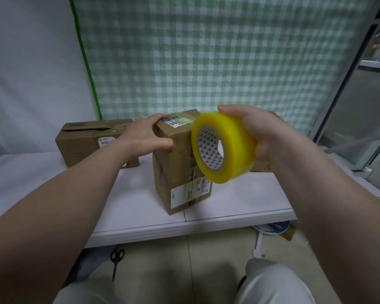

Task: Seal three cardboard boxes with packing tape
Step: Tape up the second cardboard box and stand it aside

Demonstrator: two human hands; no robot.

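A tall cardboard box (180, 172) with shipping labels stands upright in the middle of the white table (140, 207). My left hand (145, 137) grips its top left corner, fingers over the top and thumb on the front face. My right hand (257, 132) holds a yellow roll of packing tape (224, 148) in the air just right of the box's upper edge. A second cardboard box (86, 143) lies at the back left, its top flap slightly open. A third box (261, 166) is mostly hidden behind the tape and my right hand.
Black scissors (116, 260) lie on the tiled floor under the table's front edge. A white fan (270, 229) stands on the floor at the right. A green checked curtain (206, 51) hangs behind the table. A metal shelf frame (360, 62) rises at the right.
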